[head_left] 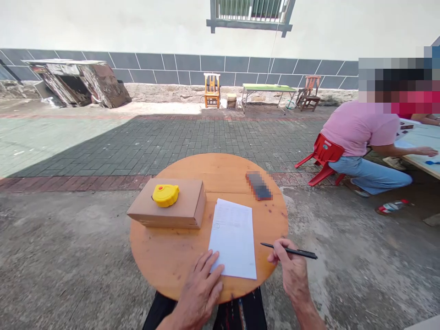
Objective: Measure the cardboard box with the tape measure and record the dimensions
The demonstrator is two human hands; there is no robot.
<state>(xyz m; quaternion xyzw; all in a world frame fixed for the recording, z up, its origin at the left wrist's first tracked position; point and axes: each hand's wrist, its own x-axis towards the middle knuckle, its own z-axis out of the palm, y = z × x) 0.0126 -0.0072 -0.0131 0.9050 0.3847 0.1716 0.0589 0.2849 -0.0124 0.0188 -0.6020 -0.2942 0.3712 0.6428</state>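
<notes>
White sheets of paper (pixel 233 238) with faint print near the top lie on a round wooden table (pixel 154 261). My left hand (pixel 202 284) rests flat on the lower left edge of the paper, its fingers stretched out. A black pen (pixel 299 252) is pinched in my right hand (pixel 291 266), just off the paper's right side, with its tip pointing left. At the table's left sits a closed brown cardboard box (pixel 182 215). On top of the box lies a yellow tape measure (pixel 165 195).
A blurred phone-like dark object (pixel 259 185) lies on the table beyond the paper. To the right a person in a pink shirt (pixel 364 123) sits on a red chair (pixel 325 151) at another table (pixel 426 137). A bottle (pixel 392 207) lies on the ground nearby.
</notes>
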